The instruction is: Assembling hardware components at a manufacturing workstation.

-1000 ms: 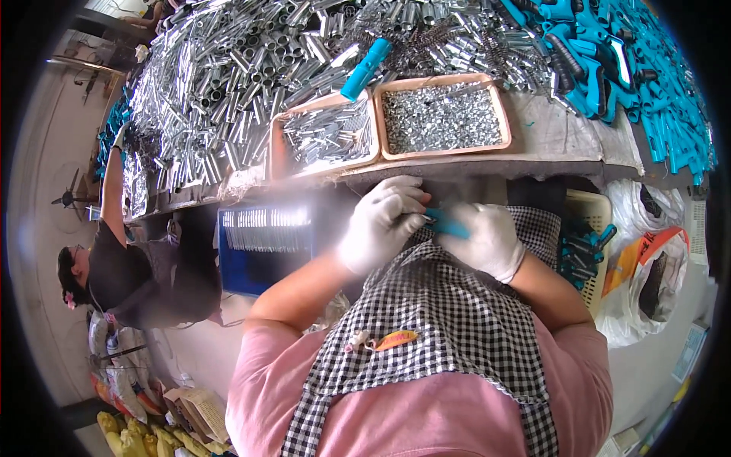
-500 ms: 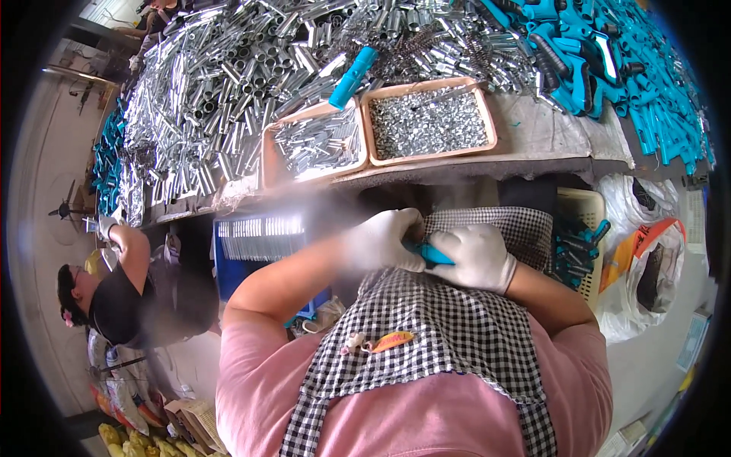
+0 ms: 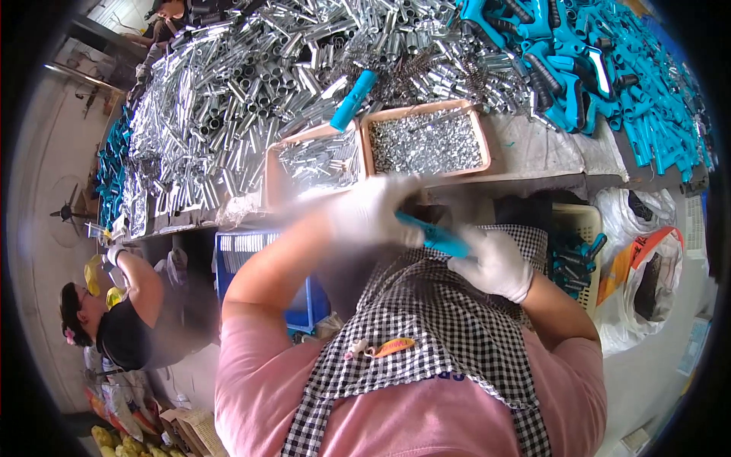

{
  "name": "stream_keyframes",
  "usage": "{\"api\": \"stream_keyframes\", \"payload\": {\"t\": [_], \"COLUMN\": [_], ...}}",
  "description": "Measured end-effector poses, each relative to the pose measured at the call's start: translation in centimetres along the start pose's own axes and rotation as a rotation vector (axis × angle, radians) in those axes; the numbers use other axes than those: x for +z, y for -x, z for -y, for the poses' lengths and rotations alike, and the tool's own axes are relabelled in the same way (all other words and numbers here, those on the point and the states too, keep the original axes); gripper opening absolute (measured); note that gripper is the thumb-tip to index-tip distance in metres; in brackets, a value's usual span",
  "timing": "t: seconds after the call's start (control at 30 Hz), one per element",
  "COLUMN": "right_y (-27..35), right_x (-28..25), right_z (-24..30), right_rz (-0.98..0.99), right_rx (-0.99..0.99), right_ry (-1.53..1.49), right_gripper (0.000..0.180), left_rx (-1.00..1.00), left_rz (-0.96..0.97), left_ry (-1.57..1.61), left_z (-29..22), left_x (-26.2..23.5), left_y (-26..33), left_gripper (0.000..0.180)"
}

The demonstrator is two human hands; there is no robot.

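Note:
In front of the checked apron, my right hand point(image 3: 496, 263) in a white glove is closed on the right end of a teal plastic tube-shaped part point(image 3: 435, 236). My left hand point(image 3: 371, 213), gloved too, is smeared by motion beside the part's left end. Whether its fingers touch the part or hold anything I cannot tell. Just beyond my left hand on the table edge are an orange-rimmed tray of thin metal pieces point(image 3: 272, 171) and another tray point(image 3: 485, 152) filled with small metal bits. A similar teal tube point(image 3: 354, 100) lies across the trays' far side.
Heaps of shiny metal tubes point(image 3: 251, 91) and teal handles point(image 3: 560, 68) cover the table. A blue crate point(image 3: 298, 305) stands under my left arm; a cream basket point(image 3: 586, 221) of teal parts stands at right, by white sacks point(image 3: 640, 305). A co-worker point(image 3: 137, 305) sits at left.
My hands have drawn apart, and more of the teal part shows between them. The left hand has moved up toward the trays; the right has shifted slightly right. The whole view has tilted a little.

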State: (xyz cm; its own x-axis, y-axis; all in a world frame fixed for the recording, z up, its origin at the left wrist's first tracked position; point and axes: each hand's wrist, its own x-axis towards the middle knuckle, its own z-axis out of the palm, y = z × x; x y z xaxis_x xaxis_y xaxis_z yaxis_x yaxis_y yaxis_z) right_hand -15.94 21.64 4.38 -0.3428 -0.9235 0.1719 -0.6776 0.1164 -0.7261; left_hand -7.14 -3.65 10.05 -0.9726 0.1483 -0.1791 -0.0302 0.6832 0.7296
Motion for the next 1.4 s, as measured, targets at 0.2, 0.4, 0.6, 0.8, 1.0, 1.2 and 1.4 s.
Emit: {"api": "stream_keyframes", "payload": {"t": [0.2,0.4,0.6,0.8,1.0,1.2,1.4], "right_y": [0.5,0.7,-0.3,-0.4,-0.5,-0.9,-0.1], "right_x": [-0.5,-0.7,-0.4,0.3,0.4,0.3,-0.3], "right_z": [0.0,-0.9,-1.1,-1.3,-1.5,-0.5,-0.5], "right_rz": [-0.079,-0.094,-0.149,-0.161,-0.163,-0.165,-0.047], "right_rx": [0.04,0.054,0.064,0.039,0.059,0.035,0.121], "right_ry": [0.058,0.046,0.115,0.151,0.232,0.28,0.012], "right_gripper": [0.052,0.05,0.047,0.048,0.049,0.048,0.045], "left_rx": [-0.377,-0.172,-0.202,-0.056,0.109,0.504,0.685], "left_rz": [-0.148,-0.467,-0.492,-0.632,-0.619,-0.489,-0.394], "left_ry": [-0.578,-0.665,-0.369,-0.299,-0.156,-0.272,-0.509], "left_z": [3.8,5.3,4.9,4.9,0.7,-0.2,1.6], "left_x": [-1.6,-0.5,-0.4,0.3,1.3,3.5,4.9], "left_y": [-6.8,-6.7,-4.5,-3.1,-1.0,-1.1,-0.1], "left_gripper": [0.035,0.026,0.028,0.016,0.008,0.028,0.029]}}
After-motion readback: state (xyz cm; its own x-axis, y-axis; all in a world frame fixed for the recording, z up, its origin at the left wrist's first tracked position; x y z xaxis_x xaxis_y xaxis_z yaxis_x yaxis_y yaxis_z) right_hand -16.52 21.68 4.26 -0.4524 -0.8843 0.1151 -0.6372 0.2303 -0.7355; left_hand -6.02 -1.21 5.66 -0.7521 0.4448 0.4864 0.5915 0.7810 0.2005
